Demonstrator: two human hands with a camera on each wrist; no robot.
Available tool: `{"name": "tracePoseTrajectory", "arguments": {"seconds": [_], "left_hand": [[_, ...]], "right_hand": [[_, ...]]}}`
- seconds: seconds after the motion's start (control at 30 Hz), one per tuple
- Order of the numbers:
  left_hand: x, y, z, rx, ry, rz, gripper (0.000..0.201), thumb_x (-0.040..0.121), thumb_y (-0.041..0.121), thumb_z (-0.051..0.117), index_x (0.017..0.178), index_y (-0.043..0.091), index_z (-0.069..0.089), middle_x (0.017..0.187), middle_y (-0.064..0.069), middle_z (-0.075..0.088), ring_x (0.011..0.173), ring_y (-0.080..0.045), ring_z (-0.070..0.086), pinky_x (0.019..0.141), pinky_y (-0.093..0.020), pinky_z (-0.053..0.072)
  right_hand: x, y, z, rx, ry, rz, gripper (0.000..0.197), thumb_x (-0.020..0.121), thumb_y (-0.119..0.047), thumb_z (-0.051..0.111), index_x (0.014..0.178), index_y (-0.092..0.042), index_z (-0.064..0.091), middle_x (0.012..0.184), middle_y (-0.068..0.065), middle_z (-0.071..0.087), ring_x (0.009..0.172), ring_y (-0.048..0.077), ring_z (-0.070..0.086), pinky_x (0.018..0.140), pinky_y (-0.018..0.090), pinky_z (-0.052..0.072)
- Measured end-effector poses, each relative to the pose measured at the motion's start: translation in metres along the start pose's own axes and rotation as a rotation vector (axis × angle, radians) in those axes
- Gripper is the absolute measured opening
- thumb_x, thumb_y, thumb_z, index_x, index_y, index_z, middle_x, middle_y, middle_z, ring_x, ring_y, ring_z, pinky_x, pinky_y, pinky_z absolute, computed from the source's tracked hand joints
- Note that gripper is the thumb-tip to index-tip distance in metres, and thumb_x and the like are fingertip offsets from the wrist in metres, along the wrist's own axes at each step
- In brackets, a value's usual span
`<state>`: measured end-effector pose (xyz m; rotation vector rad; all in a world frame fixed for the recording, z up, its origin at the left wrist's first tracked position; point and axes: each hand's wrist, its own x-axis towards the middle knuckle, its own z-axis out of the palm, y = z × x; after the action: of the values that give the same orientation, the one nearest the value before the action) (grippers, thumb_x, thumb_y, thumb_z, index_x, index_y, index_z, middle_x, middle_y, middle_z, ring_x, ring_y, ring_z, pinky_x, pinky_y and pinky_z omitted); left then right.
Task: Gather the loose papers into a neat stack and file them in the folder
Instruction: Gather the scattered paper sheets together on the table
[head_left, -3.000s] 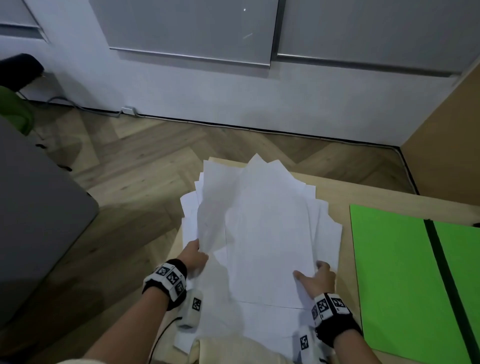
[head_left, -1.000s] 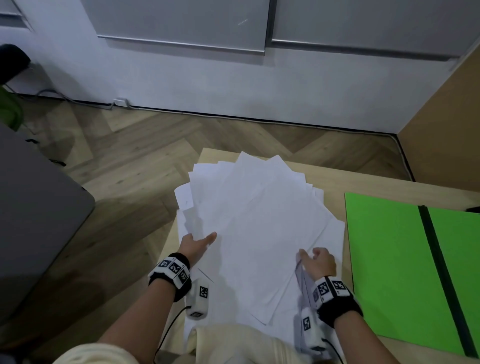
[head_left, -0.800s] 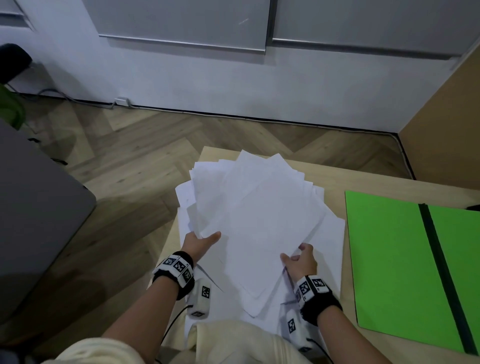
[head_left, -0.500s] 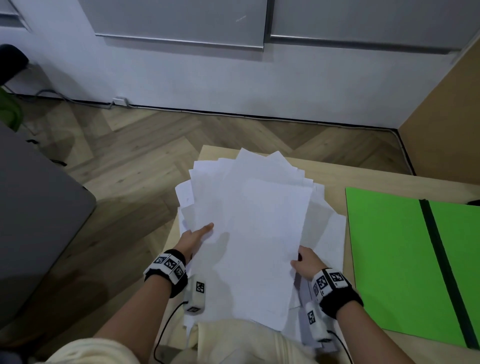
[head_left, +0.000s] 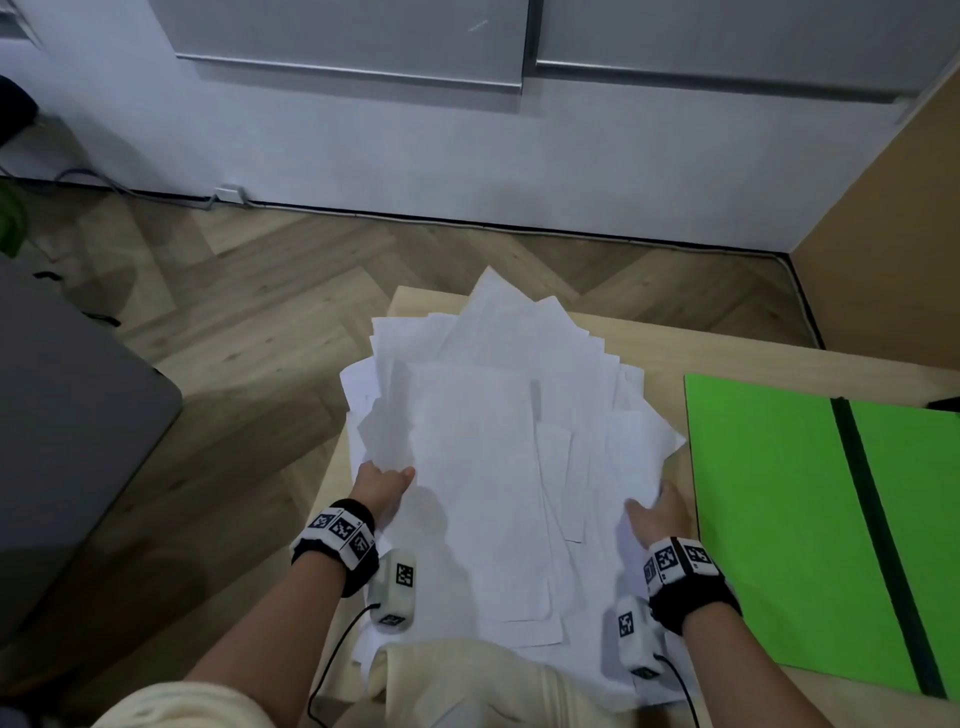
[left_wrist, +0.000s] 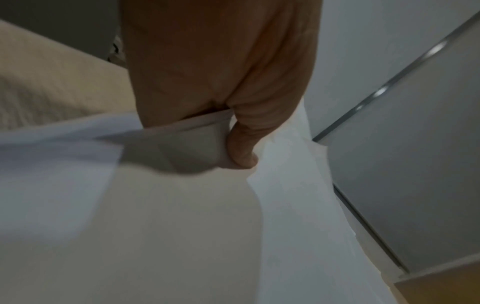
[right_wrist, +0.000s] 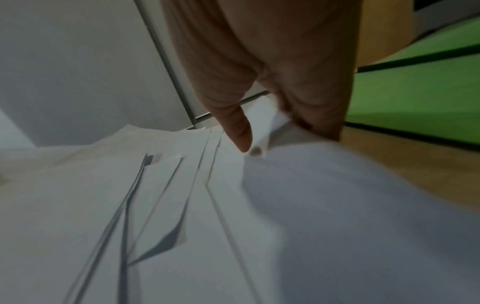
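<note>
From the wrist views, the left hand (left_wrist: 221, 82) pinches the left edge of the loose papers (head_left: 483, 467) and the right hand (right_wrist: 272, 86) pinches the right edge. Only the head view shows the fanned pile on the table (head_left: 654, 343), with the open green folder (head_left: 779, 509) just right.
</note>
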<state>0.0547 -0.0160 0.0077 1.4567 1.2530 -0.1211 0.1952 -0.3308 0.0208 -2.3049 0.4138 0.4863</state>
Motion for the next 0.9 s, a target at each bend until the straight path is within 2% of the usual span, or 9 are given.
{"name": "tracePoseTrajectory", "arguments": {"seconds": [0.13,0.23,0.33,0.4,0.47,0.57,0.67,0.8,0.9], "left_hand": [[0.009,0.001,-0.007,0.047,0.007,-0.024,0.054,0.080,0.016,0.069,0.124,-0.009,0.050,0.122,-0.031,0.059,0.113,-0.045,0.059,0.098,-0.053,0.050],[0.003,0.007,-0.013,0.126,-0.026,-0.032,0.057,0.083,0.020,0.068,0.125,-0.013,0.046,0.114,-0.023,0.060,0.100,-0.038,0.061,0.085,-0.041,0.054],[-0.006,0.013,-0.008,0.194,-0.144,-0.038,0.073,0.071,0.030,0.078,0.125,-0.007,0.046,0.102,-0.012,0.063,0.089,-0.029,0.063,0.080,-0.036,0.053],[0.000,0.009,-0.002,0.193,-0.181,-0.009,0.097,0.051,0.046,0.083,0.130,0.001,0.048,0.113,-0.011,0.067,0.096,-0.030,0.068,0.085,-0.041,0.056],[0.015,-0.001,0.001,0.139,-0.151,-0.006,0.104,0.046,0.058,0.082,0.130,0.005,0.050,0.106,-0.010,0.070,0.090,-0.031,0.070,0.078,-0.041,0.057],[-0.003,0.009,-0.003,-0.004,-0.100,0.007,0.063,0.074,0.039,0.074,0.121,0.002,0.055,0.093,-0.011,0.069,0.075,-0.026,0.064,0.066,-0.031,0.053],[-0.009,0.009,-0.007,-0.067,-0.033,0.052,0.014,0.092,0.010,0.058,0.101,0.000,0.062,0.083,-0.012,0.065,0.068,-0.025,0.060,0.060,-0.027,0.048],[-0.014,0.009,-0.007,-0.090,-0.009,0.055,0.026,0.097,0.023,0.048,0.081,0.003,0.050,0.063,-0.012,0.048,0.049,-0.022,0.046,0.054,-0.027,0.039],[-0.026,0.018,0.002,-0.135,-0.033,0.112,0.040,0.102,0.032,0.035,0.108,0.000,0.059,0.083,-0.008,0.059,0.072,-0.025,0.058,0.068,-0.031,0.047]], "right_hand": [[0.000,-0.006,-0.001,0.088,0.073,-0.124,0.004,0.090,0.000,0.049,0.091,0.002,0.053,0.090,0.015,0.059,0.090,0.031,0.057,0.077,0.030,0.040],[0.005,-0.007,0.004,0.171,0.059,-0.098,0.025,0.094,-0.006,0.043,0.069,-0.008,0.042,0.071,0.009,0.047,0.079,0.023,0.043,0.074,0.027,0.033],[0.002,-0.016,0.024,0.222,-0.128,-0.128,0.027,0.096,-0.024,0.043,0.078,-0.005,0.049,0.079,0.013,0.053,0.080,0.021,0.047,0.069,0.028,0.036],[0.002,-0.017,0.035,0.230,-0.166,-0.174,0.026,0.091,-0.029,0.053,0.078,-0.007,0.055,0.080,0.008,0.059,0.082,0.021,0.054,0.072,0.028,0.041],[0.004,-0.018,0.037,0.213,-0.151,-0.215,0.023,0.089,-0.026,0.057,0.078,-0.006,0.058,0.080,0.008,0.061,0.083,0.024,0.057,0.075,0.028,0.041],[0.011,-0.019,0.033,0.152,-0.135,-0.181,0.023,0.090,-0.015,0.054,0.105,-0.001,0.064,0.106,0.013,0.066,0.105,0.029,0.060,0.092,0.033,0.044],[0.015,-0.016,0.025,0.081,-0.152,-0.161,0.042,0.092,-0.005,0.047,0.134,-0.002,0.047,0.136,0.015,0.053,0.127,0.032,0.047,0.108,0.038,0.035],[0.026,-0.008,0.009,-0.008,-0.235,-0.180,0.044,0.091,0.001,0.043,0.134,0.000,0.046,0.138,0.017,0.051,0.128,0.032,0.046,0.106,0.037,0.034],[0.025,-0.011,0.008,-0.015,-0.326,-0.191,0.043,0.092,-0.001,0.043,0.134,0.000,0.045,0.140,0.014,0.049,0.130,0.029,0.043,0.107,0.035,0.031]]}}
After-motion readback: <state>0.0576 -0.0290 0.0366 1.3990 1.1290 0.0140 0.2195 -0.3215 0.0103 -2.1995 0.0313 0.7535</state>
